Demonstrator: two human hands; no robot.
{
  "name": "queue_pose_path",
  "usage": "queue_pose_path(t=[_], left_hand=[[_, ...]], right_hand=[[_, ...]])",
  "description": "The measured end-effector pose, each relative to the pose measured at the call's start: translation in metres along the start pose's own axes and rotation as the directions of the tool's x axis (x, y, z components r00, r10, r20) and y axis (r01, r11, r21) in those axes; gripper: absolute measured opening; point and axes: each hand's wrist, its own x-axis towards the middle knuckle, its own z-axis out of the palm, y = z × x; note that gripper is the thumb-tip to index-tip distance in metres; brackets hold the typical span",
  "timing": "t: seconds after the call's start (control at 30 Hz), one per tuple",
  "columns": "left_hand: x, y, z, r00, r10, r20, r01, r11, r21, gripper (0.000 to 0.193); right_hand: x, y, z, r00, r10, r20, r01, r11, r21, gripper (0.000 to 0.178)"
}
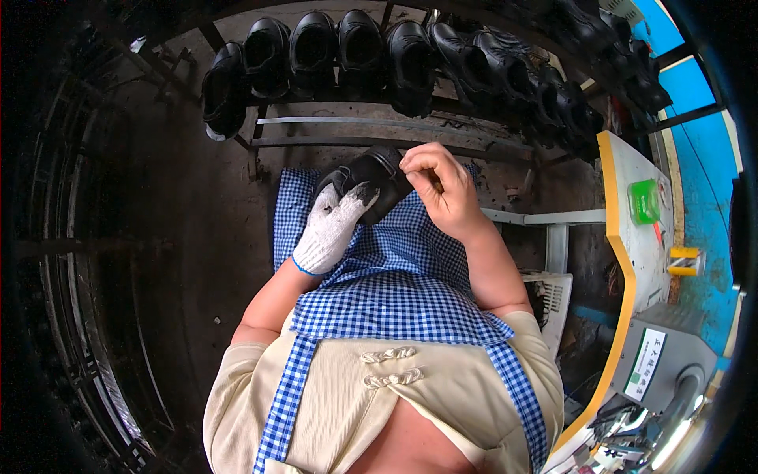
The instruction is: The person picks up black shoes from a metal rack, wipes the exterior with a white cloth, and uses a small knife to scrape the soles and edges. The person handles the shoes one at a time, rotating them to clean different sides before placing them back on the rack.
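A black shoe [385, 188] is held over my lap, above the blue checked apron [387, 304]. My left hand [328, 231], in a white knitted glove with dark stains on its thumb, grips the shoe from the left side. My bare right hand [448, 191] is at the shoe's right edge, with thumb and fingertips pinched together. Whatever lies between those fingertips, if anything, is too small to make out. Much of the shoe's near side is covered by the glove.
Ahead, several black shoes [362, 46] line a dark metal rack [339, 142]. To the right stands a yellow-edged worktable [620, 229] bearing a green container [644, 201], a yellow-banded cylinder [685, 261] and a grey machine [667, 359]. Dark metal racking [75, 316] runs along the left.
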Motion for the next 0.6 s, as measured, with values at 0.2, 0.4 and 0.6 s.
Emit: queue_pose_path(t=[0.2,0.4,0.6], left_hand=[[-0.008,0.009,0.003,0.998,-0.032,0.061,0.03,0.999,0.028,0.035],[-0.006,-0.011,-0.003,1.0,-0.01,-0.02,0.014,0.981,0.194,0.031],[-0.004,-0.008,0.001,1.0,0.018,-0.011,-0.019,0.998,-0.054,0.03]], right_hand=[[0.001,-0.001,-0.006,0.992,-0.042,0.121,0.046,0.998,-0.032,0.021],[0.0,0.005,-0.001,0.99,-0.067,0.124,0.084,0.987,-0.14,0.02],[0.0,0.003,-0.001,0.997,0.05,0.056,-0.052,0.998,0.03,0.019]])
